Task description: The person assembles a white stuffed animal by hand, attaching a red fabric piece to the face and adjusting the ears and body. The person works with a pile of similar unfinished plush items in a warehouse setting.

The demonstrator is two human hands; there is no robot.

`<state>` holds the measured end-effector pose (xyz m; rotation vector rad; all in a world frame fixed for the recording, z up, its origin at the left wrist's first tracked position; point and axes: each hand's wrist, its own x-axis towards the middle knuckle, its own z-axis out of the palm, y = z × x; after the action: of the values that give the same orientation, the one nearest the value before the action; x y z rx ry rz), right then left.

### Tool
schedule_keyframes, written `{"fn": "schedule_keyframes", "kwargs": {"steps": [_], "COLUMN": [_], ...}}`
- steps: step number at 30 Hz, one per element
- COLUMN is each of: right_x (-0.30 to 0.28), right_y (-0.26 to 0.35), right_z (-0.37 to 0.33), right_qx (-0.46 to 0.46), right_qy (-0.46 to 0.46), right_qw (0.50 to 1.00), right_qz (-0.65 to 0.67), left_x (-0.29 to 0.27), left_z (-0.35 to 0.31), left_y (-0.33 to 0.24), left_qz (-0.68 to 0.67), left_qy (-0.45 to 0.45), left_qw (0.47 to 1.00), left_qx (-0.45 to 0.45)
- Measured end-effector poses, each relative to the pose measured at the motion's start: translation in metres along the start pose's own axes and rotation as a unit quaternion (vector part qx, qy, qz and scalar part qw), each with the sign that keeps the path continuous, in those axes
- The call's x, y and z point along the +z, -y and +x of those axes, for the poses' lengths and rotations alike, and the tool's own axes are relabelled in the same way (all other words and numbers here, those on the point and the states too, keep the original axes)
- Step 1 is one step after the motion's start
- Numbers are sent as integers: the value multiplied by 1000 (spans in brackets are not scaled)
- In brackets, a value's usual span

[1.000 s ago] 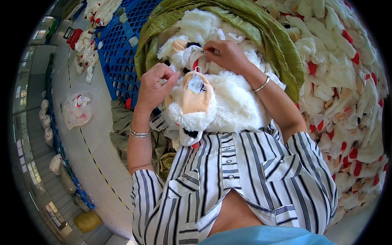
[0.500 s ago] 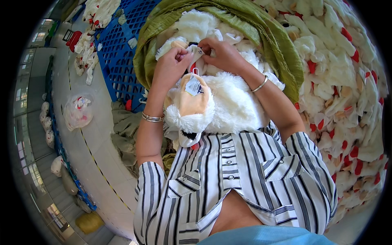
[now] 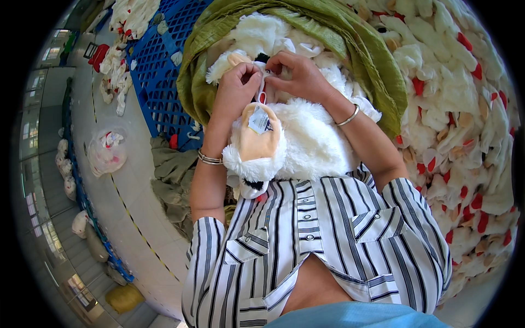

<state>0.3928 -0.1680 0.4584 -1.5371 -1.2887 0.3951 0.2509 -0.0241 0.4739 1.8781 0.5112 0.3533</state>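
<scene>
A white plush toy skin (image 3: 314,139) lies across my lap, with a peach ear-like flap (image 3: 257,143) toward me. On that flap sits a small pale printed label (image 3: 259,120). Just beyond it, the fingertips of my left hand (image 3: 238,85) are closed in a pinch on a narrow white fabric edge. My right hand (image 3: 299,76) pinches the same strip from the other side, its fingers curled. A bit of red and a thin white loop (image 3: 262,97) show below the fingertips. What exactly lies between the fingers is mostly hidden.
An olive-green sack (image 3: 377,71) surrounds more white plush pieces (image 3: 260,30) in front of me. A large heap of white and red pieces (image 3: 459,136) fills the right side. At left are a blue plastic pallet (image 3: 161,71), grey-green cloth (image 3: 174,183) and a clear bag (image 3: 107,152).
Both hands have drawn closer together at the white fabric, and my right fingertips have come down slightly. The left forearm and the peach flap have shifted a little.
</scene>
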Motion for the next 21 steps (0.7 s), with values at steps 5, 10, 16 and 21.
{"fn": "schedule_keyframes", "kwargs": {"steps": [5,10,16,21], "right_x": [2,4,4,2], "right_y": [0,-4,-3,-1], "right_z": [-4,-7,-9,-9], "right_qx": [13,7,-2,-62], "right_qy": [-27,-66,-71,-61], "right_qw": [997,994,994,996], "right_qz": [66,85,82,35], "left_x": [6,6,7,9], "left_z": [-6,-10,-11,-11], "left_y": [-2,-4,0,0], "left_qz": [-43,-61,-76,-85], "left_qy": [-24,-25,-34,-41], "left_qw": [998,997,996,995], "left_qx": [40,31,37,32]}}
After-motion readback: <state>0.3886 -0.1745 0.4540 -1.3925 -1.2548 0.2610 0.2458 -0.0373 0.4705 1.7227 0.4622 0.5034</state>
